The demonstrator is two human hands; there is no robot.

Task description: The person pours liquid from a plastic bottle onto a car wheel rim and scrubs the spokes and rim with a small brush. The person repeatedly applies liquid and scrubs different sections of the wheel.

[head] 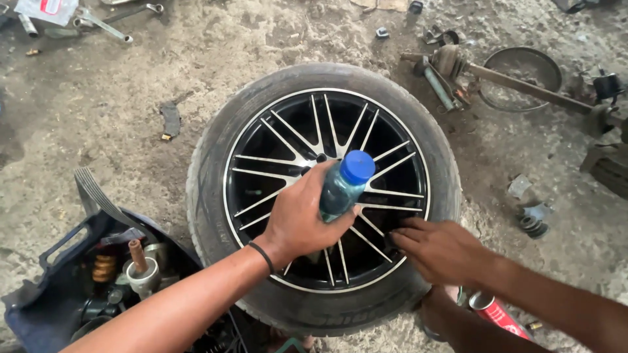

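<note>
Head view: bottle held over wheel, spill and slip risks

Head camera looks down at a car wheel with a black multi-spoke alloy rim (327, 189) and its tyre (216, 163), lying flat on the dirt floor (98, 111). Left hand (301, 219) is wrapped around a small clear plastic bottle (341, 191) with a blue cap (358, 167), held tilted above the rim centre; cap looks on. Right hand (439, 250) rests fingers-down on the rim's lower right edge, loosely spread, gripping nothing that I can see.

Risks, as judgement:
- One-hand hold low on the bottle body; a squeeze or greasy palm could let it slip onto the spokes.
- If the cap is loose, liquid could run into the hub hole instead of where wanted.
- Right fingers sit between thin spokes, so a shifting wheel could pinch them.
- Red spray can (498, 312) lies near the right forearm, easy to knock.
- Open tool bag (59, 287) close by the left elbow could snag the arm.
</note>
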